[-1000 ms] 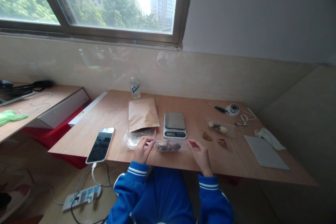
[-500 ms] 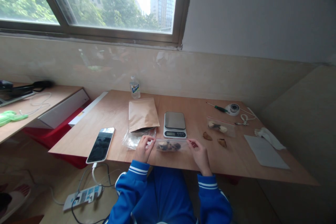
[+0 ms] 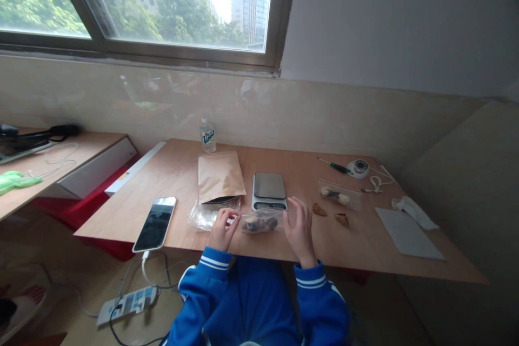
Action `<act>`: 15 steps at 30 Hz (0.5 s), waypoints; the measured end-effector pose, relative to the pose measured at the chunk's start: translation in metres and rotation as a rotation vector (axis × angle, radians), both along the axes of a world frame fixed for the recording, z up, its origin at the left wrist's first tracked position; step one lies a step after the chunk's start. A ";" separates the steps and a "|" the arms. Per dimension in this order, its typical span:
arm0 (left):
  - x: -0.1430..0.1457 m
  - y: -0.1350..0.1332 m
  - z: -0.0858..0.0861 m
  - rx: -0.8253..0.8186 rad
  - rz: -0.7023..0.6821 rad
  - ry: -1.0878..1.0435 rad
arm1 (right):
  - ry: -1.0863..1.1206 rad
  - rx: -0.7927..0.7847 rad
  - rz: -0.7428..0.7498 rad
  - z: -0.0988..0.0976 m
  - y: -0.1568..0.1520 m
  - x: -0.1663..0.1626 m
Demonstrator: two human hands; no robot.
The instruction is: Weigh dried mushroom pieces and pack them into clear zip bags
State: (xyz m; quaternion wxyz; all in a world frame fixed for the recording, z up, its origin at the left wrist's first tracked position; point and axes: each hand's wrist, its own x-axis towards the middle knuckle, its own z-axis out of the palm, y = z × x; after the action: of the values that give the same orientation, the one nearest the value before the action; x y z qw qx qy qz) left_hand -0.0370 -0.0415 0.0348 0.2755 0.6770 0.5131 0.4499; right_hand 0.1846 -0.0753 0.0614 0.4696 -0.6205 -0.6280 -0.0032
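Note:
A small clear zip bag (image 3: 259, 221) with dark and pale pieces inside lies at the near edge of the wooden table (image 3: 365, 248). My left hand (image 3: 222, 230) pinches the bag's left end. My right hand (image 3: 299, 230) is at the bag's right end, fingers raised and spread, touching or just off the plastic. Directly behind the bag stands a small digital kitchen scale (image 3: 268, 189). Blue sleeves with white stripes cover both wrists.
A brown paper pouch (image 3: 220, 175) lies over a crumpled clear bag (image 3: 205, 215). A phone (image 3: 156, 223) and a water bottle (image 3: 208, 135) sit to the left. To the right lie loose brown pieces (image 3: 319, 209), another filled bag (image 3: 338, 195), a screwdriver (image 3: 334, 166), and a grey sheet (image 3: 407, 232).
My right hand let go of its pinch on the bag's right end, moved left and lifted its fingers open. The bag bunched slightly shorter. My left hand stayed put.

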 end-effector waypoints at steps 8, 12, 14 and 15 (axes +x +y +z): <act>0.003 -0.004 0.001 0.014 -0.036 -0.032 | -0.272 -0.230 0.356 0.027 0.021 -0.051; 0.003 -0.005 -0.001 0.034 -0.013 -0.038 | -0.313 -0.283 0.392 0.024 0.030 -0.058; 0.006 -0.006 0.000 0.039 0.000 -0.042 | -0.316 -0.268 0.395 0.021 0.031 -0.058; 0.008 -0.006 0.000 0.041 0.003 -0.044 | -0.314 -0.256 0.388 0.020 0.030 -0.058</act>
State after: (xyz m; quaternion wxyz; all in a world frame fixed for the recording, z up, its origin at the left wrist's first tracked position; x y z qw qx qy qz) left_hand -0.0294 -0.0477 0.0346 0.2722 0.6718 0.4985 0.4755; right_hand 0.1266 -0.0454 0.0812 0.2760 -0.5349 -0.7955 0.0700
